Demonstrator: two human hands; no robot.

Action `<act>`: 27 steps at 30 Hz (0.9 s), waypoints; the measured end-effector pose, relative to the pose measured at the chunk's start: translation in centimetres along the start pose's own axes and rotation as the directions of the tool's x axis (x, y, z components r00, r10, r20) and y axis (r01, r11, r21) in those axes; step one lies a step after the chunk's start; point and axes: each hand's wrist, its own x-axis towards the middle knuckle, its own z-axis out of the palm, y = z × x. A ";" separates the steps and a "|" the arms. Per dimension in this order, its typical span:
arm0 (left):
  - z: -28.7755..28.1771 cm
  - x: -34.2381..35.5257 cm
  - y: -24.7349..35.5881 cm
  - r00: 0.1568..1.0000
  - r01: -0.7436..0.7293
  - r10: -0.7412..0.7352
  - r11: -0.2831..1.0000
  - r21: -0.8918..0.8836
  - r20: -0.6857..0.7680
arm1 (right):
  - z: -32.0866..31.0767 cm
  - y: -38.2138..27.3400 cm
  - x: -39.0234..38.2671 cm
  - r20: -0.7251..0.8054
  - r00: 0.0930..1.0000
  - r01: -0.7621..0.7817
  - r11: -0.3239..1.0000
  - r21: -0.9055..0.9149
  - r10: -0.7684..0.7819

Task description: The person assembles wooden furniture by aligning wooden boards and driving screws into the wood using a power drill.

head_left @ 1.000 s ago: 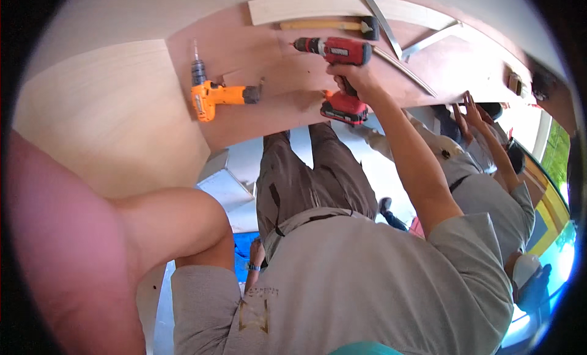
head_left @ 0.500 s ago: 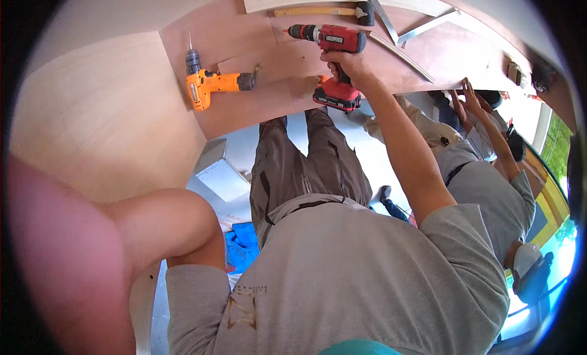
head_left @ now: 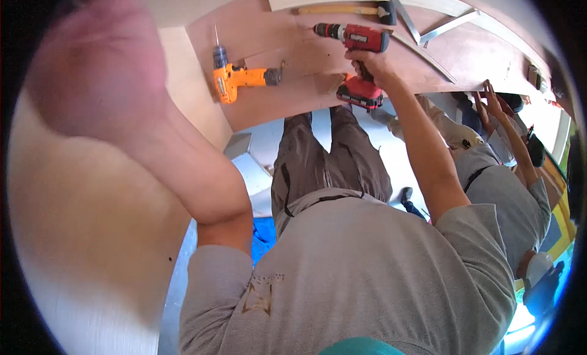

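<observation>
- Since the earlier frame, the bare left hand (head_left: 101, 65) had risen from lower left to upper left; it was blurred, so I could not tell whether open or closed.
- Bare right hand (head_left: 374, 68) gripped the red-and-black plastic drill (head_left: 365, 37) by its handle, over the pinkish wooden board (head_left: 293, 60), presumably to balance its weight.
- Orange-and-black pistol-shaped drill (head_left: 238, 77) lay on that board, farther left, likely for easy reach.

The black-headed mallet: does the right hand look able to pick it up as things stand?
Probably not: the right hand is closed around the grip of the red drill and would likely need freeing first. The handle of the mallet lies uncovered, just above the drill in the picture.
</observation>
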 end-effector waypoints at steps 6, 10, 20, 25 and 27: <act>3.1 -12.4 -3.2 0.857 0.510 -0.474 0.725 0.463 -0.202 | 0.7 1.8 0.5 -0.026 0.996 0.086 0.995 0.050 -0.085; 8.3 -14.4 0.3 0.865 0.493 -0.496 0.868 -0.054 -0.081 | 0.7 1.1 -0.3 -0.009 0.997 0.083 0.995 0.055 -0.083; 10.5 -11.0 2.6 0.853 0.483 -0.449 0.486 -0.728 0.267 | -0.2 2.2 -0.8 0.004 0.994 0.106 0.990 0.091 -0.107; 11.2 -10.1 4.3 0.855 0.470 -0.464 0.505 -0.724 0.231 | 0.6 3.1 1.5 -0.082 0.988 0.132 0.990 0.037 -0.129; 11.6 -9.6 4.1 0.839 0.489 -0.498 0.512 -0.706 0.220 | 1.4 1.7 0.6 -0.068 0.987 0.150 0.982 0.111 -0.143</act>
